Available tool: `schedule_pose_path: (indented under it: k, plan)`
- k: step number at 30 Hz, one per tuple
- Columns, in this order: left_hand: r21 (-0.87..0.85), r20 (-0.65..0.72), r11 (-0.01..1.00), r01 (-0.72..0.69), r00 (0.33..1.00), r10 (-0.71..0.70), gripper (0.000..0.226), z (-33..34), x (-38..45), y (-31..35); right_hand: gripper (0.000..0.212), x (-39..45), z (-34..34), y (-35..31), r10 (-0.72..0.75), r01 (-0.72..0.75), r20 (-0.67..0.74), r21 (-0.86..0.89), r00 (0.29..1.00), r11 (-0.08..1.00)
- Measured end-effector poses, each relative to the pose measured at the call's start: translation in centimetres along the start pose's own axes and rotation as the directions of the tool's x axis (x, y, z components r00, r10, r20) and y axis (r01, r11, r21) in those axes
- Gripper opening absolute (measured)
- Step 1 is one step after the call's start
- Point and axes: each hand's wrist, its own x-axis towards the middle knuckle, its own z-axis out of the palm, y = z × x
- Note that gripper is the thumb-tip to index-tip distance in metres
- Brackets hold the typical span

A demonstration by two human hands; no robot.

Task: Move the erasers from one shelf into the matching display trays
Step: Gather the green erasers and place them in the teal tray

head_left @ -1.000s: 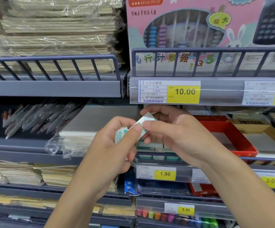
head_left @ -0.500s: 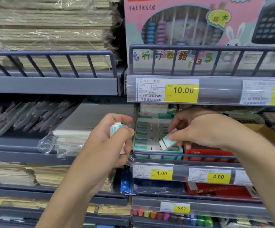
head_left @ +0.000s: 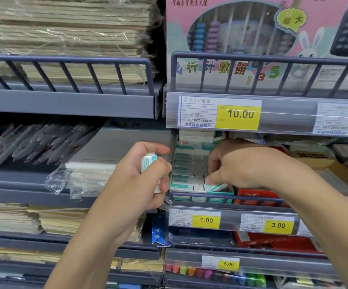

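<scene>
A green-and-white display tray (head_left: 221, 192) on the middle shelf holds rows of white erasers in teal sleeves (head_left: 184, 170). My right hand (head_left: 237, 163) reaches into the tray and pinches one eraser (head_left: 215, 187) at its front right corner, where the eraser lies tilted against the tray's front edge. My left hand (head_left: 139, 180) hovers just left of the tray, fingers closed around a small stack of the same erasers (head_left: 148, 161); only their top end shows.
A low blue rail (head_left: 221, 196) runs along the shelf front before the tray. A red tray (head_left: 258, 198) stands to its right. Grey pens (head_left: 33, 142) and a plastic-wrapped pack (head_left: 81, 178) lie on the left shelf. An abacus box (head_left: 252, 38) stands above.
My right hand took one eraser from my left hand's stack, carried it right and down into the tray, and now presses it lower at the front corner. My left hand stayed put.
</scene>
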Motion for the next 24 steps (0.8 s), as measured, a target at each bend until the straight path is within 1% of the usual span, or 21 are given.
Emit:
schedule_pose_path:
  k: [3, 6, 8, 12, 15, 17, 24]
  plan:
    - [0.009, 0.006, 1.0, 0.0, 1.0, 0.0, 0.024, 0.0, 0.0, 0.0, 0.018, 0.2, 0.4, 0.2, -0.046, 0.047, 0.03, -0.045, 0.998, 0.998]
    - [0.013, 0.015, 1.0, -0.003, 1.0, 0.003, 0.023, -0.1, 0.1, -0.2, 0.022, 0.3, 0.5, 0.5, -0.075, 0.082, 0.096, -0.074, 0.992, 0.994]
    - [-0.016, 0.01, 1.0, -0.017, 1.0, 0.017, 0.024, -0.2, 0.3, -0.5, 0.022, 0.4, 0.4, 0.7, -0.122, 0.129, 0.102, -0.067, 0.987, 0.989]
    - [-0.077, 0.019, 0.996, -0.046, 0.999, 0.048, 0.035, -0.5, 0.6, -1.2, 0.013, 1.1, 0.3, 0.7, -0.232, 0.239, 0.104, -0.061, 0.967, 0.969]
    - [-0.068, 0.031, 0.996, -0.054, 0.998, 0.056, 0.036, -0.7, 0.7, -1.4, 0.01, 1.5, 0.4, 1.0, -0.292, 0.299, 0.141, -0.03, 0.946, 0.954]
    - [-0.062, 0.03, 0.997, -0.054, 0.998, 0.056, 0.036, -0.8, 0.7, -1.6, 0.01, 1.5, 0.3, 1.2, -0.311, 0.315, 0.155, 0.001, 0.937, 0.949]
    - [-0.049, 0.033, 0.999, -0.017, 0.999, 0.019, 0.04, -0.4, 0.5, -1.5, 0.009, 1.7, 0.5, 1.8, -0.313, 0.317, 0.171, 0.01, 0.934, 0.949]
